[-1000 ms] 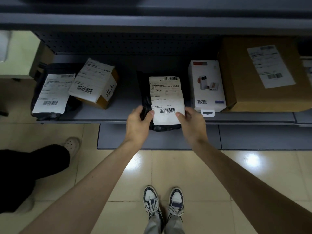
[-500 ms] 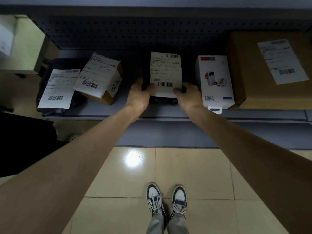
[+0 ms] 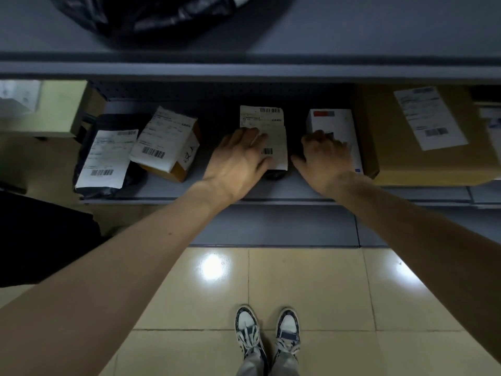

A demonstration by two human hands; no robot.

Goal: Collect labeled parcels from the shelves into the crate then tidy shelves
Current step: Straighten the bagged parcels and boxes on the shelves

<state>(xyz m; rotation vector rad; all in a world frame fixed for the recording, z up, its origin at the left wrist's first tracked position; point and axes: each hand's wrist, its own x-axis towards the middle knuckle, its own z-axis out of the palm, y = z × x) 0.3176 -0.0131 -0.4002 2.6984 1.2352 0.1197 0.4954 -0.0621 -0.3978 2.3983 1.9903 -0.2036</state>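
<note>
- One second ago both hands held the black parcel (image 3: 273, 147) at the front edge of the shelf (image 3: 271, 198); now it lies deeper on the shelf, flat, with its white label up.
- The left hand (image 3: 238, 161) now rests on top of this parcel. Its fingers (image 3: 250, 134) are nearly straight and spread over the left part of the label; they press or touch and do not curl round anything.
- The right hand (image 3: 322, 156) has let go and moved to the right, onto the white box (image 3: 336, 131). Its fingers lie over the box's front part, slightly bent. I cannot tell if they already hold the box or only touch it.
- I judge that this parcel was put back and straightened, so the step is tidying and not collecting. The white box seems next.
- Left of the left fingers, well apart, lie a small brown box (image 3: 170, 150) and another black parcel (image 3: 105, 161), both labeled.
- Just right of the right fingers stands a large brown carton (image 3: 423, 147), touching or nearly touching the white box.
- The crate is not in view.
</note>
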